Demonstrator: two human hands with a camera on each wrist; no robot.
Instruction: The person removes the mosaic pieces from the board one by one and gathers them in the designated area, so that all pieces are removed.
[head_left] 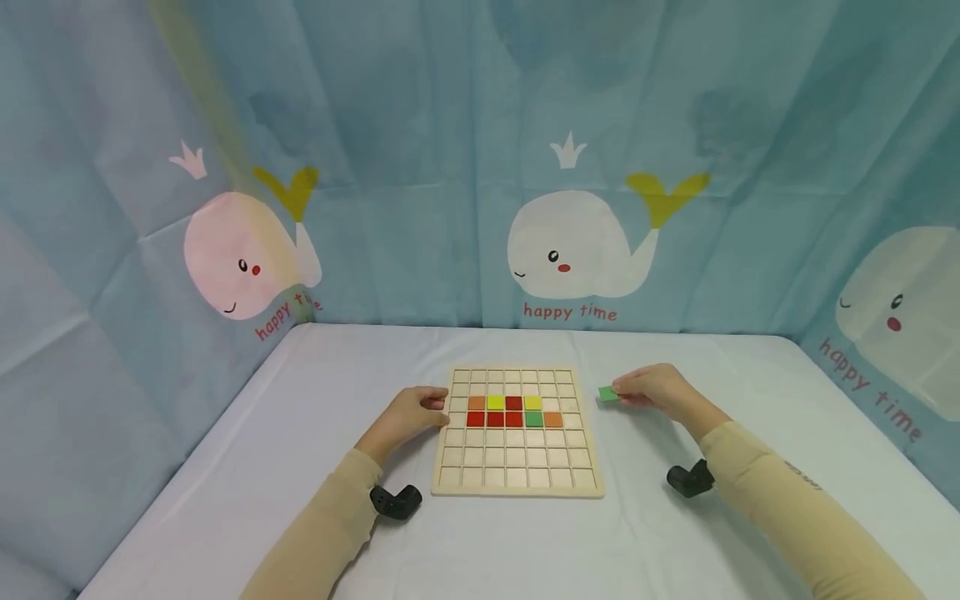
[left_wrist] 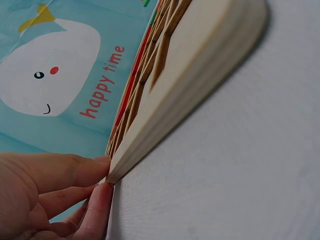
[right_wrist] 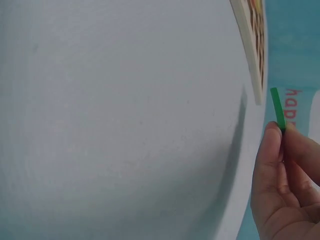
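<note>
A square wooden grid board (head_left: 517, 477) lies on the white table. Two adjoining rows of its cells hold red, yellow, orange and green square tiles; a yellow tile (head_left: 496, 402) and a green tile (head_left: 533, 419) are among them. At the board's left edge, my left hand (head_left: 408, 415) holds the rim between thumb and fingers; the left wrist view shows the fingertips (left_wrist: 102, 200) against the wood. Right of the board, my right hand (head_left: 660, 390) pinches a loose green tile (head_left: 608, 394) by one side. That tile (right_wrist: 278, 109) appears edge-on in the right wrist view, apart from the board.
White cloth (head_left: 517, 550) covers the table. Behind and at the sides hangs a blue curtain (head_left: 420, 250) printed with whales. A black device (head_left: 396, 502) is at the left wrist and another black device (head_left: 690, 479) at the right.
</note>
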